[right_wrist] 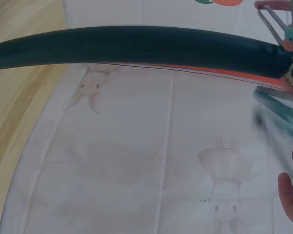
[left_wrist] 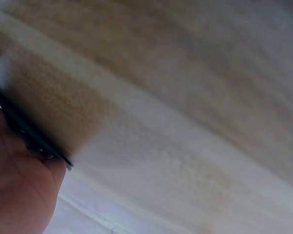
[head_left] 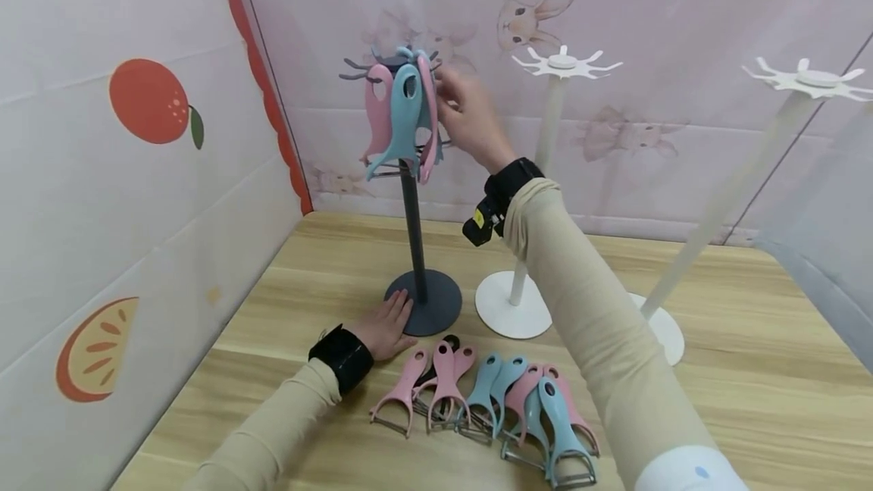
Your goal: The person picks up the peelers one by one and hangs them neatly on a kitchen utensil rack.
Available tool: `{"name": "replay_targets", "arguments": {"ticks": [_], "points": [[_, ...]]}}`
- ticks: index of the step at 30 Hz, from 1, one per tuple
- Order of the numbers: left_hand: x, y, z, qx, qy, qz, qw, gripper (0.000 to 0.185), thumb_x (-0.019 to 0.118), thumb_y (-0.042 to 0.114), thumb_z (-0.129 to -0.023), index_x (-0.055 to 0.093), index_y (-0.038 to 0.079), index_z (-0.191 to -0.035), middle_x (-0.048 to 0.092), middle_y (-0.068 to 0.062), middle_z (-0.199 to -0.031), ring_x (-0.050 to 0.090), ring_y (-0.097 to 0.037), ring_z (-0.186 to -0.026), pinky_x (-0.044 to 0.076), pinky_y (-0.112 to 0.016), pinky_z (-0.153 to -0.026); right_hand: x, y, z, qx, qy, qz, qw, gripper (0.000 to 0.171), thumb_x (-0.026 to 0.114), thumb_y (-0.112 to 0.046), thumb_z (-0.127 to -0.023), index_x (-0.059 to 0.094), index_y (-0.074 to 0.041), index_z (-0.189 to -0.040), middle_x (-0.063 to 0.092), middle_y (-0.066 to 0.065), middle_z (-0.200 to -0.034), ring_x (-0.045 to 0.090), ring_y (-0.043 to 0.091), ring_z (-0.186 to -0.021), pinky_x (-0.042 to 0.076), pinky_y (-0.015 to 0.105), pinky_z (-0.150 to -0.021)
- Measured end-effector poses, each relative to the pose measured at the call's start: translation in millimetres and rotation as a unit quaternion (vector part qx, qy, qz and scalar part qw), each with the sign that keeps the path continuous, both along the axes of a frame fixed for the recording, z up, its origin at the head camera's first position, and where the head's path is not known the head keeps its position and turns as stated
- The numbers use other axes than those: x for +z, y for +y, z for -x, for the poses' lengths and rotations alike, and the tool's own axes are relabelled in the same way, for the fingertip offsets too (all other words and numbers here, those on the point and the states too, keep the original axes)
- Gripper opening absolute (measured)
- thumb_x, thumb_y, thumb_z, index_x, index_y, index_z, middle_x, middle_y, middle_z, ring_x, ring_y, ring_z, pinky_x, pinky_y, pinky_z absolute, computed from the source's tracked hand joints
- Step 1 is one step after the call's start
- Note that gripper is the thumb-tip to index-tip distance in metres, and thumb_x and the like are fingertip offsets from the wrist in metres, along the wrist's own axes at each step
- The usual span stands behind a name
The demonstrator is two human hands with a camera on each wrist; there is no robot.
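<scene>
A dark grey stand (head_left: 414, 233) with a ring of hooks holds pink and blue peelers near its top, among them a blue peeler (head_left: 405, 116) and a pink peeler (head_left: 377, 112). My right hand (head_left: 472, 112) is at the hooks on the right side, fingers curled by the handles, fingertips partly hidden behind a pink peeler. In the right wrist view a blurred blue peeler (right_wrist: 281, 109) hangs close to its fingers. Flat on the stand's round base (head_left: 436, 317) and the table rests my left hand (head_left: 383, 328), fingers straight.
Several pink and blue peelers (head_left: 443, 377) lie in a row at the front of the wooden table (head_left: 327, 248). Two white hook stands, a nearer white stand (head_left: 501, 305) and a tilted-looking white stand (head_left: 723, 195), stand to the right. A printed cloth wall (head_left: 648, 188) encloses the back.
</scene>
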State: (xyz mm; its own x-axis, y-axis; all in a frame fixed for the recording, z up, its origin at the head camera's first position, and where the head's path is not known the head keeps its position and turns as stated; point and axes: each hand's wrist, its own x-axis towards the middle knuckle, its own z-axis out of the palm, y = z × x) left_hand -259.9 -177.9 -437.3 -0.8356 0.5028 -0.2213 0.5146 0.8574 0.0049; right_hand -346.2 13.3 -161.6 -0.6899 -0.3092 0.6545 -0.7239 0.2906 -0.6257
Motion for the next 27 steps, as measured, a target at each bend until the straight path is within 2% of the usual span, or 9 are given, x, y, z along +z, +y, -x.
{"name": "replay_targets", "arguments": {"ticks": [4,7,10,13,18,27], "points": [[-5.3,0.9,1.8,-0.006,-0.003,-0.006,1.0000,0.068,0.039,0.040,-0.096,0.020,-0.007,-0.141,0.010,-0.027,-0.147,0.008,-0.037,-0.135,0.016,-0.042,-0.108,-12.2,5.1,-5.2,0.014,-0.002,0.005,1.000,0.027,0.048,-0.004,-0.093,0.054,0.000,-0.119,0.059,0.012,-0.114,0.057,0.019,-0.102,0.043,0.027,-0.090],[-5.7,0.7,2.8,-0.007,-0.010,-0.014,0.9998,0.069,0.039,0.039,-0.096,0.018,-0.008,-0.141,0.008,-0.028,-0.146,0.006,-0.038,-0.135,0.015,-0.042,-0.108,-22.4,9.0,-11.2,0.004,-0.020,0.003,1.000,0.031,0.046,-0.005,-0.094,0.052,-0.003,-0.124,0.057,0.011,-0.119,0.055,0.017,-0.104,0.042,0.025,-0.090],[-4.9,-0.4,3.3,-0.012,-0.016,-0.035,0.9992,0.068,0.041,0.036,-0.096,0.018,-0.011,-0.140,0.008,-0.031,-0.145,0.005,-0.041,-0.134,0.014,-0.044,-0.108,-33.9,13.8,-17.5,-0.004,-0.012,-0.010,1.000,0.031,0.044,-0.003,-0.094,0.051,-0.002,-0.125,0.058,0.012,-0.117,0.056,0.018,-0.104,0.044,0.026,-0.088],[-3.7,-2.0,3.8,-0.022,-0.019,-0.046,0.9985,0.068,0.042,0.033,-0.096,0.017,-0.013,-0.139,0.007,-0.033,-0.144,0.004,-0.043,-0.134,0.012,-0.046,-0.108,-46.2,21.4,-26.5,-0.003,-0.001,-0.037,0.999,0.032,0.044,-0.001,-0.093,0.051,0.000,-0.124,0.060,0.014,-0.115,0.056,0.020,-0.104,0.046,0.027,-0.085],[-3.1,-2.3,5.9,-0.027,-0.019,-0.039,0.9987,0.068,0.040,0.034,-0.097,0.016,-0.014,-0.139,0.006,-0.034,-0.144,0.003,-0.043,-0.134,0.011,-0.046,-0.108,-67.5,38.4,-40.4,0.004,0.019,-0.084,0.996,0.032,0.046,-0.001,-0.092,0.052,0.003,-0.123,0.060,0.017,-0.114,0.056,0.024,-0.103,0.047,0.031,-0.079],[-9.3,-4.2,10.2,-0.034,-0.014,-0.040,0.9985,0.069,0.040,0.035,-0.096,0.016,-0.014,-0.138,0.006,-0.034,-0.144,0.004,-0.044,-0.133,0.013,-0.047,-0.107,-104.7,73.6,-68.8,0.029,0.037,-0.151,0.987,0.033,0.051,-0.004,-0.091,0.051,0.005,-0.123,0.058,0.018,-0.114,0.057,0.025,-0.100,0.048,0.034,-0.078]]}}
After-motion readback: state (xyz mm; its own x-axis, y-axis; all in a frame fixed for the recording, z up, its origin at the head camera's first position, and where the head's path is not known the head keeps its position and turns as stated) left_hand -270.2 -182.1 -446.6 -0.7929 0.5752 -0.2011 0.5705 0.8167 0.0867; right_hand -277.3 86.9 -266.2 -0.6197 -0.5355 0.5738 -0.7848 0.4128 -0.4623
